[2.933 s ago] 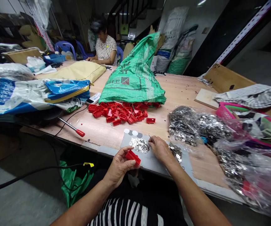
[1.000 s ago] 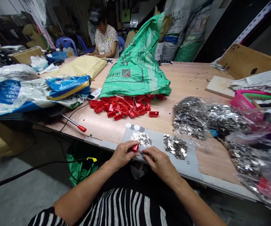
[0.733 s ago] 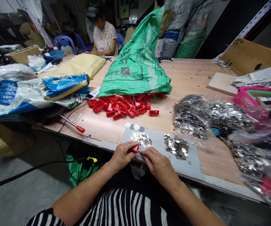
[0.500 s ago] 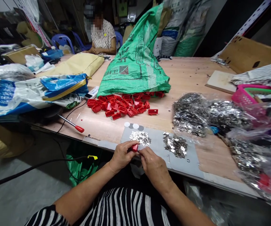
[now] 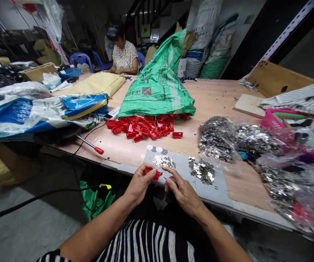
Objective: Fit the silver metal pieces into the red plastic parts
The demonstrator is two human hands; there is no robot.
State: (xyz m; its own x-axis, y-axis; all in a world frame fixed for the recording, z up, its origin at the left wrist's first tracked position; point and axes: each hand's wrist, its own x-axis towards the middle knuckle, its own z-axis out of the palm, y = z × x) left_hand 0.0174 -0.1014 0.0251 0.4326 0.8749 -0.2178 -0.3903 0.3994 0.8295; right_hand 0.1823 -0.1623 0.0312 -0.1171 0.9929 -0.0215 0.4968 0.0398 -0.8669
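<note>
My left hand (image 5: 142, 183) is closed around a small red plastic housing (image 5: 153, 174) at the table's front edge. Just to its right is my right hand (image 5: 181, 189), its index finger reaching toward the housing's end. The thumb and lower fingers are curled, and a thin dark tip pokes out beside the thumb; what it belongs to is hidden. Beyond the hands, a pile of small shiny metal pieces (image 5: 164, 161) lies on a grey sheet (image 5: 179, 162). A second pile of metal pieces (image 5: 203, 171) lies on the sheet's right part.
Red housings (image 5: 146, 127) spill from a green woven sack (image 5: 157, 87). Clear bags of metal parts (image 5: 218, 136) and a pink basket (image 5: 274, 122) stand right. At left are a red-tipped lever (image 5: 98, 150) and blue-white sacking (image 5: 36, 112). Another person (image 5: 124, 54) sits across the table.
My right hand has drawn slightly away from the red housing, and its index finger has straightened. More of the housing shows in my left hand. The whole view has shifted a little.
</note>
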